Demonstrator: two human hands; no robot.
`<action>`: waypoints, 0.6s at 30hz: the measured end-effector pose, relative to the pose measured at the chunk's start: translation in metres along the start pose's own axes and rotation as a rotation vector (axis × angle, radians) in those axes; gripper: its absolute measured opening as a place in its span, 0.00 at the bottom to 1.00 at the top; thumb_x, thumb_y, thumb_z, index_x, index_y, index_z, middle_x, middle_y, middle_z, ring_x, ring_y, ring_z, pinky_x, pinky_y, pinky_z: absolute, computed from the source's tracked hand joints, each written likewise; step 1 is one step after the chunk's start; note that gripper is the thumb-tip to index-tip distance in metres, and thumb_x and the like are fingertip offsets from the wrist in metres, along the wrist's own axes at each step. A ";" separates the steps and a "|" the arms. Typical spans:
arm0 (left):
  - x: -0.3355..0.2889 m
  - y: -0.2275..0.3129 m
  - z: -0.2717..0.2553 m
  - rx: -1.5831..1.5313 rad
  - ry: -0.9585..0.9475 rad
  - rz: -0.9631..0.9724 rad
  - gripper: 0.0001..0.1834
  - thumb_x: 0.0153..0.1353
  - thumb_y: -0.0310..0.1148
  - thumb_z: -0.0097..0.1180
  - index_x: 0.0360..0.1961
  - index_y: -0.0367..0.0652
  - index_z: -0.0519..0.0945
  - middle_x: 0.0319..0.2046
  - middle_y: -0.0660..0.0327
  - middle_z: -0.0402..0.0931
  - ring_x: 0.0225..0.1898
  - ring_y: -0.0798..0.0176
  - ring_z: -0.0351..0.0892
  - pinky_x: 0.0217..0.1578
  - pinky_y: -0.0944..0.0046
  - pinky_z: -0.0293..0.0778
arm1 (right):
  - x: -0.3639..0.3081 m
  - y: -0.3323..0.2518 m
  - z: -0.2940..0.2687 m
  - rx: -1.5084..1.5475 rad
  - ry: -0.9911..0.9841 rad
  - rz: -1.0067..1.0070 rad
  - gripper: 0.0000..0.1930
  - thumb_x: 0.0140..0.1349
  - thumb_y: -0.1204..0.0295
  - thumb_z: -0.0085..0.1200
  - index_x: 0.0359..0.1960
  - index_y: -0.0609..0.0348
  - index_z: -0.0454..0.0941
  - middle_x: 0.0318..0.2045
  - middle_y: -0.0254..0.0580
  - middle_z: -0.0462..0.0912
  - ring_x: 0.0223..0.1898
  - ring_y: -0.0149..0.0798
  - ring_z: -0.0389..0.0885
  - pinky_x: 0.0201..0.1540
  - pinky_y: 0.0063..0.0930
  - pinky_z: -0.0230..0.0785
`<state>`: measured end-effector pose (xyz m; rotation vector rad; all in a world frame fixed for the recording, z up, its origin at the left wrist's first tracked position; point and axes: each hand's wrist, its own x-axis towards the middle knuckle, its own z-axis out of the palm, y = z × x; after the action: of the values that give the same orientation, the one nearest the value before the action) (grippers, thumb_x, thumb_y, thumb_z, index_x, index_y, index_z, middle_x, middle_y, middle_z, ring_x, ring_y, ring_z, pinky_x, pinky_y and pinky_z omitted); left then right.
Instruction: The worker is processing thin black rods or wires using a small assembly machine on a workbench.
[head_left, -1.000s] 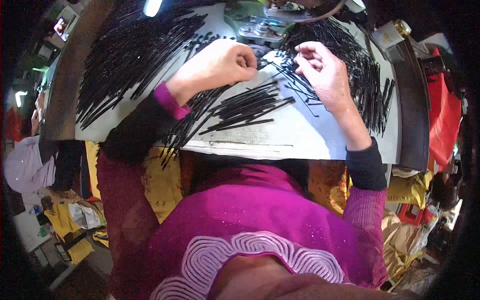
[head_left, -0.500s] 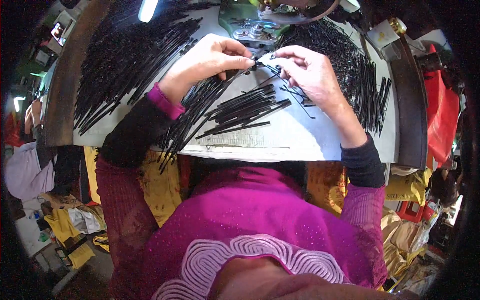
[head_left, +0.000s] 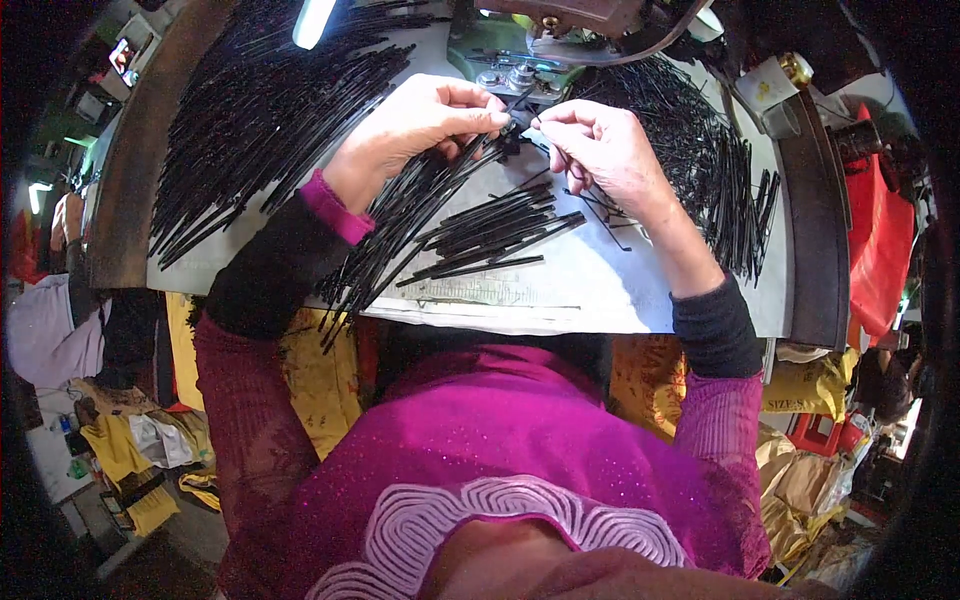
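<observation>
At the machine's metal plate (head_left: 518,80), my two hands face each other over the white tabletop (head_left: 590,285). My left hand (head_left: 420,125) is closed, thumb against forefinger, pinching the end of a thin black strip (head_left: 516,103) that points up toward the plate. Its other fingers curl beneath, above a fanned bunch of long black strips (head_left: 385,235). My right hand (head_left: 610,155) is also closed in a pinch just right of it. A narrow dark piece shows at its fingertips, too small to make out fully. A smaller pile of black strips (head_left: 490,225) lies below my hands.
Large heaps of black strips lie at the left (head_left: 250,120) and right (head_left: 690,130). A green machine (head_left: 475,45) stands at the back, a bright lamp (head_left: 314,22) left of it. A spool (head_left: 775,82) sits at right, near a red bag (head_left: 880,245). Yellow sacks (head_left: 325,375) hang below.
My right hand has drawn slightly down and its fingers have shifted. A black strip now stands out above my left fingertips. The view has tilted a little.
</observation>
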<state>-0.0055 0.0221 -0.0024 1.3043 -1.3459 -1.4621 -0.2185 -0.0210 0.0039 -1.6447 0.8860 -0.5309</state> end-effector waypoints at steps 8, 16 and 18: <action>0.001 0.003 -0.002 0.051 0.002 0.023 0.14 0.51 0.38 0.61 0.36 0.42 0.78 0.24 0.70 0.75 0.22 0.80 0.70 0.21 0.80 0.60 | 0.002 -0.002 -0.003 0.029 -0.003 0.001 0.11 0.59 0.68 0.51 0.36 0.64 0.76 0.18 0.34 0.76 0.14 0.21 0.69 0.16 0.14 0.65; 0.016 0.010 -0.011 0.070 0.068 0.050 0.13 0.53 0.38 0.59 0.35 0.42 0.79 0.24 0.70 0.75 0.21 0.80 0.69 0.20 0.80 0.58 | 0.016 -0.008 -0.005 0.080 0.053 -0.031 0.10 0.60 0.69 0.49 0.39 0.62 0.76 0.18 0.31 0.74 0.14 0.19 0.65 0.16 0.11 0.59; 0.022 0.008 -0.013 0.071 0.073 0.109 0.12 0.52 0.40 0.60 0.34 0.44 0.81 0.25 0.68 0.77 0.19 0.81 0.69 0.17 0.81 0.58 | 0.020 -0.009 -0.006 0.056 0.066 -0.039 0.10 0.60 0.71 0.47 0.39 0.62 0.76 0.18 0.32 0.74 0.14 0.19 0.65 0.16 0.10 0.59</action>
<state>0.0021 -0.0032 0.0018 1.2955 -1.4094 -1.2912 -0.2083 -0.0391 0.0117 -1.6038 0.8813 -0.6341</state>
